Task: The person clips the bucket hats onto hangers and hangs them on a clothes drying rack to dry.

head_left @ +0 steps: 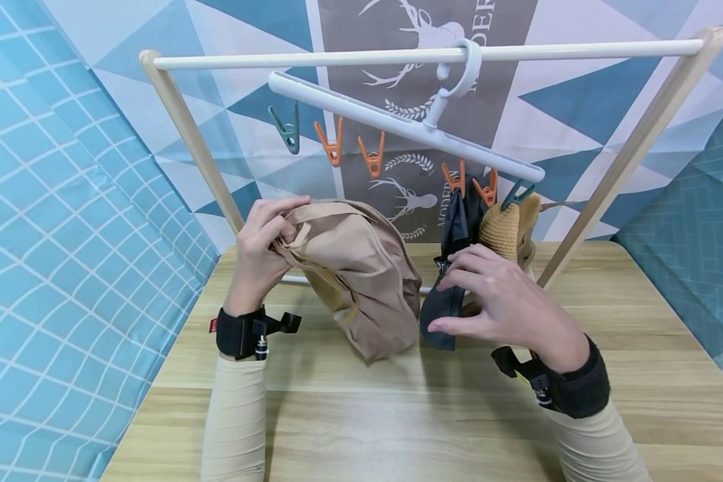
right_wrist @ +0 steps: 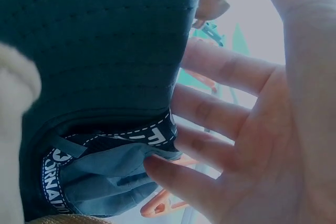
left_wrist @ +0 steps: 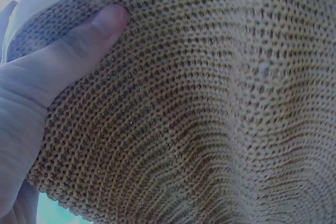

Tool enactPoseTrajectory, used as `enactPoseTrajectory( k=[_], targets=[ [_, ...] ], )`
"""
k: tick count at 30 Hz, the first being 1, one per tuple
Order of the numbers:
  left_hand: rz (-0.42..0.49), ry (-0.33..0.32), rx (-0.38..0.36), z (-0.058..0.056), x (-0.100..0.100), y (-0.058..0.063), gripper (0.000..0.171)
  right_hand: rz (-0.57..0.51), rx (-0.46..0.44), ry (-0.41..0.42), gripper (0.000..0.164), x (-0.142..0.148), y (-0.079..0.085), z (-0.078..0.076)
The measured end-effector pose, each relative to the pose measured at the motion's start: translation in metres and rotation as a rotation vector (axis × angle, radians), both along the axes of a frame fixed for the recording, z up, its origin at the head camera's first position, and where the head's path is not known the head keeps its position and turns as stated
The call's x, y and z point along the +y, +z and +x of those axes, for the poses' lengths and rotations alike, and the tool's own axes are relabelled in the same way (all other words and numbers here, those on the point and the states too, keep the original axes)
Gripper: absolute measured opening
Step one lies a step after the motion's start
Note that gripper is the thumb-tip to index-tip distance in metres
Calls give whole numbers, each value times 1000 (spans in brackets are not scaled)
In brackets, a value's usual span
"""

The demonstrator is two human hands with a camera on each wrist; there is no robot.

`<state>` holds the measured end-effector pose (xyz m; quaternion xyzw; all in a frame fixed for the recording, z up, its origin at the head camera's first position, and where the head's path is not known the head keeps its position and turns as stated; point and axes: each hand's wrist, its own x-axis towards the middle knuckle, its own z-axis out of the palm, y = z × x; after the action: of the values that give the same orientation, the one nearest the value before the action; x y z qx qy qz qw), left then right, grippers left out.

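My left hand point(head_left: 258, 251) pinches the upper left edge of a tan cloth hat point(head_left: 367, 261), which hangs over the table in loose folds. In the left wrist view, its thumb point(left_wrist: 86, 43) lies on the knitted underside point(left_wrist: 210, 103) of the hat. Fingers spread and thumb apart, my right hand point(head_left: 506, 301) is beside a dark bucket hat point(head_left: 438, 313) that hangs from the hanger. The right wrist view shows that hat's stitched brim point(right_wrist: 105, 45) and lettered inner band, with the fingertips point(right_wrist: 184, 95) right at the brim edge.
A white hanger point(head_left: 361, 110) tilts down to the right from the rail point(head_left: 277, 60) of a wooden-legged rack. A green clip point(head_left: 287, 128) and orange clips point(head_left: 331, 142) hang along it. Behind the right hand hangs a mustard knitted hat point(head_left: 501, 231).
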<state>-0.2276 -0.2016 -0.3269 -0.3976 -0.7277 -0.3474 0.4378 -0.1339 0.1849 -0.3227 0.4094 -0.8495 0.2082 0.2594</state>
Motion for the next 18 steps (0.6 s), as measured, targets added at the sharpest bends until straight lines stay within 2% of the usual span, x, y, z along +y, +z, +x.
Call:
enactPoseTrajectory(
  k=[9, 14, 18],
  targets=[
    [36, -47, 12, 11, 7, 7, 35, -21, -9, -6, 78, -1, 0, 1],
    [59, -89, 15, 13, 10, 8, 34, -28, -70, -40, 93, -2, 1, 3],
    [57, -133, 9, 17, 13, 12, 34, -89, -69, -45, 110, -6, 2, 7]
  ],
)
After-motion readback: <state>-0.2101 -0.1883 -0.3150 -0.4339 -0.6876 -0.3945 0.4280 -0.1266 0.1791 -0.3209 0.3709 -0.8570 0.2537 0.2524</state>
